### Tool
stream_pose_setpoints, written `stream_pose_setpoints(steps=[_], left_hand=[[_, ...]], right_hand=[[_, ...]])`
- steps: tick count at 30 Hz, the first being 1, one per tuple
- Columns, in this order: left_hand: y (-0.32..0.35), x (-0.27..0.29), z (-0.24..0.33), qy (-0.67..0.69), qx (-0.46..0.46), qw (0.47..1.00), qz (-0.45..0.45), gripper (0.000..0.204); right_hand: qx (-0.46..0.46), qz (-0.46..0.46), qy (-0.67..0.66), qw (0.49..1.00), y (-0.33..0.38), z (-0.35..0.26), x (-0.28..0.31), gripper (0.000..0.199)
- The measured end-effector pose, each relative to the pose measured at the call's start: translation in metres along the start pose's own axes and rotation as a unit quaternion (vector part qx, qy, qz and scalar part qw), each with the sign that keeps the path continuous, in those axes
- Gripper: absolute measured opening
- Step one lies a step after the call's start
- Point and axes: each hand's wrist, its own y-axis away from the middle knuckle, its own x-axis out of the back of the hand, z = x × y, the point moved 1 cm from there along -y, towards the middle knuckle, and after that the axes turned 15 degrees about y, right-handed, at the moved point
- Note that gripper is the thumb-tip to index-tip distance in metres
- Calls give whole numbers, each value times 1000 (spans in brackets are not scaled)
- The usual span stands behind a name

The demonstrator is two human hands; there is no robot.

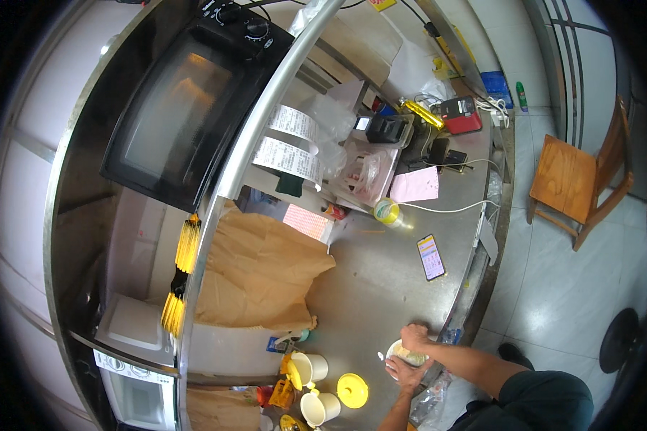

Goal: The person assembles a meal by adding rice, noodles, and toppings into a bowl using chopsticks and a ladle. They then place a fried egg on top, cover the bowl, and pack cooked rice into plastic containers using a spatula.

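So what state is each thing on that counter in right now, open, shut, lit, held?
Small bowl: held at the counter's edge, filled with something pale.
Left hand: cupped under the bowl.
Right hand: closed over the bowl's top.
Phone: flat on the counter, screen lit.
Microwave: door shut.
Yellow lid: off, lying flat.
White jugs: upright, uncovered.
Wooden chair: unoccupied.

A curved stainless-steel counter [381,287] carried the goods. On it lay a smartphone [431,256], a pink paper sheet [415,185], a tape roll [386,211], a pile of brown paper bags [259,269], a yellow lid [352,390] and two white cups [313,388].
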Motion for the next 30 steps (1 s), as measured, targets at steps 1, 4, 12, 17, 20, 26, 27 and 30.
stream_pose_setpoints(steps=[1, 4, 12, 17, 20, 26, 27, 30], left_hand=[[0, 0, -1, -1, -20, 1000, 8, 156], [-1, -1, -1, -12, -38, 999, 11, 155], [0, -3, 16, 7, 1, 1000, 7, 155], [2, 4, 22, 12, -11, 1000, -8, 156], [1, 4, 20, 19, -1, 1000, -17, 158], [-6, -3, 7, 9, -2, 1000, -1, 160], [-8, -5, 5, 9, 14, 1000, -9, 160], [-12, -9, 2, -31, -25, 999, -10, 162]], right_hand=[[-7, -18, -7, 1000, 1, 3, 3, 23], [-19, -31, -47, 998, 5, 14, 4, 24], [-73, -29, -63, 995, -12, 12, -20, 24], [-97, 0, -76, 992, -18, 4, -19, 21], [-47, -1, -26, 999, -10, 0, -15, 20], [-8, -18, 8, 1000, -7, -3, -2, 21], [-8, -21, 16, 1000, -9, -1, -1, 21], [-14, -38, 6, 999, -11, 6, -2, 22]])
